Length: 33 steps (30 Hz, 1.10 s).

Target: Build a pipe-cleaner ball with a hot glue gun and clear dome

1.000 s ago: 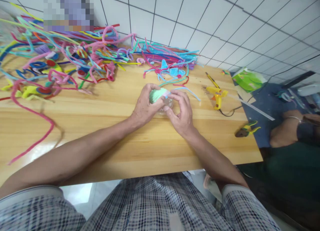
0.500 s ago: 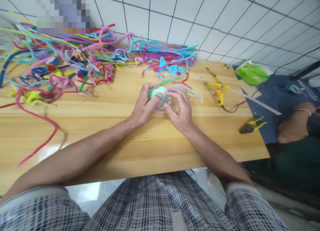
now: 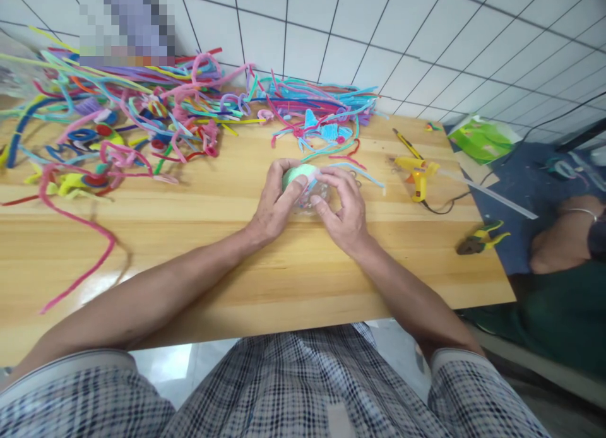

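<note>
Both hands are closed around a small roundish object (image 3: 303,171) over the middle of the table. Its upper left part is pale green, and its lower part looks clear with tiny coloured specks. What kind of thing it is, I cannot make out. My left hand (image 3: 277,201) grips the green side, thumb laid across the top. My right hand (image 3: 345,204) pinches the other side between thumb and fingers. A bit of light blue shows between the fingertips. Just behind the hands lie loose light blue (image 3: 362,173) and teal pipe cleaners (image 3: 326,149).
Many coloured pipe cleaners (image 3: 156,110) heap along the back left of the wooden table (image 3: 303,274). To the right lie a yellow glue gun (image 3: 417,176), a yellow cutter knife (image 3: 407,143) and pliers (image 3: 480,239). A green packet (image 3: 483,138) sits behind. Another person's arm (image 3: 563,236) is at right.
The view has shifted slightly, so everything appears a little farther right. Both hands keep the same hold on the roundish object.
</note>
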Motion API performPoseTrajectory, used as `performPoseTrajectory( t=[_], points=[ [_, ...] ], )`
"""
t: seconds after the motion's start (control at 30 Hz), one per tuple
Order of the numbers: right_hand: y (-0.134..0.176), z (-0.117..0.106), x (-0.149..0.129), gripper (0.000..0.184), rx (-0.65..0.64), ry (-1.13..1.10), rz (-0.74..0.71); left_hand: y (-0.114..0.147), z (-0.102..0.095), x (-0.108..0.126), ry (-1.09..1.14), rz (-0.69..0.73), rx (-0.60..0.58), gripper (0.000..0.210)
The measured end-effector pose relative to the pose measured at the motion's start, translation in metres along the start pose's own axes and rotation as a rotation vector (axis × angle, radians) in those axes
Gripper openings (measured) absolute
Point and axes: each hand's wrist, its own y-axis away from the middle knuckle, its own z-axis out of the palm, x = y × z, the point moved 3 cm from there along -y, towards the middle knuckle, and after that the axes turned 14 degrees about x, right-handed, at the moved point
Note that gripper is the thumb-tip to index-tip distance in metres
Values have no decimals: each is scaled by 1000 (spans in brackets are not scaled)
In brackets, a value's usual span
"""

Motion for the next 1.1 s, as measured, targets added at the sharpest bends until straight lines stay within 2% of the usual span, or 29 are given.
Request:
performPoseTrajectory(
  t=[0.1, 0.23, 0.37, 0.5, 0.63, 0.8, 0.97, 1.1],
  points=[
    [0, -1, 0, 34, 2, 2, 4, -7, -3, 4, 28, 63, 89, 61],
    [2, 0, 3, 34, 15, -11, 9, -25, -7, 17, 110, 86, 135, 53],
    [4, 1, 4, 33, 43, -59, 4, -42, -12, 29, 256, -48, 106, 47],
    [5, 2, 5, 34, 50, -63, 8, -50, -14, 39, 290, -213, -6, 52],
    [4, 3, 5, 34, 62, -62, 0, -51, -14, 47, 368, -321, -91, 54],
    [4, 2, 5, 34, 68, -72, -11, -49, -10, 52, 349, -414, -50, 65],
    [5, 2, 6, 34, 56, -63, 10, -48, -7, 49, 279, -409, -1, 78],
    [6, 2, 7, 33, 80, -69, -9, -64, -21, 21, 215, -290, 75, 73]
  ],
)
